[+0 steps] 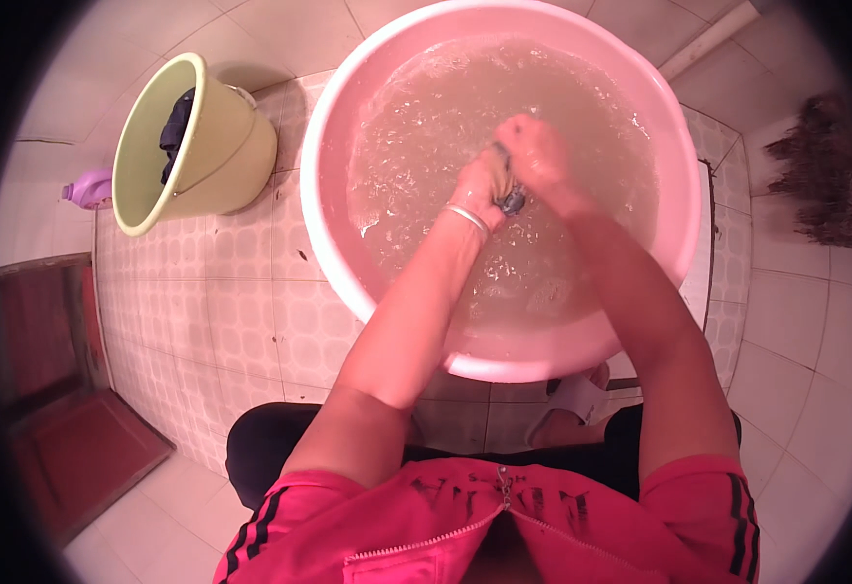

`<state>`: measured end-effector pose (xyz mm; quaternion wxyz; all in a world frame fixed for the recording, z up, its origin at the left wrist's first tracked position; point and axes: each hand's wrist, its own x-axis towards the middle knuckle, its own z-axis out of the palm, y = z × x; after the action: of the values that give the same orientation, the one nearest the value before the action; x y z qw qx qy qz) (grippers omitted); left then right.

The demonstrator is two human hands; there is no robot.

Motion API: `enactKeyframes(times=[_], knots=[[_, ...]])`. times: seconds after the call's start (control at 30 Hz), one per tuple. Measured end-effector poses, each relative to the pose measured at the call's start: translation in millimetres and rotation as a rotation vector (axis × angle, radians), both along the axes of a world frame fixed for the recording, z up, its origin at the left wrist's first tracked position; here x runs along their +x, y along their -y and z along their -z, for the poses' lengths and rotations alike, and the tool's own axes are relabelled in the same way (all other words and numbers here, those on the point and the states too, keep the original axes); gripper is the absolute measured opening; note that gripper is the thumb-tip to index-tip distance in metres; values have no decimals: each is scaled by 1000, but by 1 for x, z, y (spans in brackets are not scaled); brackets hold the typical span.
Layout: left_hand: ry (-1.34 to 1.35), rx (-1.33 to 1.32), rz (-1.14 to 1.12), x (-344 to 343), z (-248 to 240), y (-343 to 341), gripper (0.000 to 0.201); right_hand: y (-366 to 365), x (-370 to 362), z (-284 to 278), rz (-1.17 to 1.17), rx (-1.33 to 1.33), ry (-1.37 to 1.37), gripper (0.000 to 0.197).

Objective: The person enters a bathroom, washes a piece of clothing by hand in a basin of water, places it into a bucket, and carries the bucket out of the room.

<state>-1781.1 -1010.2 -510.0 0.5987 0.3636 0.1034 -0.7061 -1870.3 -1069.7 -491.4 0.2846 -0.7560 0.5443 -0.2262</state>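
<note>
**Wash station on tiled floor: contents and positions**

Tiled floor (pixel 251 321), pale patterned squares, carries every item listed.

1. Small dark wet cloth (pixel 512 200), bunched. Pinched between the two hands just above the water; only a little of it shows between the fingers.
2. Left hand (pixel 484 187), closed in a fist around the near side of the cloth; silver metal bangle (pixel 467 220) on its wrist.
3. Right hand (pixel 533 151), closed tight on the far side of the cloth, knuckles touching the left hand.
4. Large round pink plastic basin (pixel 329 253), directly beneath both hands, holding cloudy soapy water (pixel 416 127) with scattered suds.
5. Pale green plastic bucket (pixel 241 146), tilted, well to the left of the left hand, just beside the basin; dark clothing (pixel 177 131) hangs inside against its wall.
6. Purple plastic bottle (pixel 90 188), beyond the bucket, farther left again.
7. Red doormat (pixel 75 448), far left and nearer the person than the hands.
8. Dark bristly broom head (pixel 820 175), well right of the right hand.
9. White sandal (pixel 574 397), on the near side of the basin, below the forearms.

Handling note: scrubbing appears to be under way. It should go best with both fists kept close together, fabric rubbed against fabric, low over the basin so splashes fall back in.
</note>
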Motion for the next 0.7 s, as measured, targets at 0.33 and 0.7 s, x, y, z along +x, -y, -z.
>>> enactKeyframes(times=[0.33,0.7], knots=[[539,-7,91,68,55,11,15,-6,-30,22,-401,-521,-445,59],[1086,-404,236,61,5,13,49,8,-2,-30,-315,-93,-171,19]])
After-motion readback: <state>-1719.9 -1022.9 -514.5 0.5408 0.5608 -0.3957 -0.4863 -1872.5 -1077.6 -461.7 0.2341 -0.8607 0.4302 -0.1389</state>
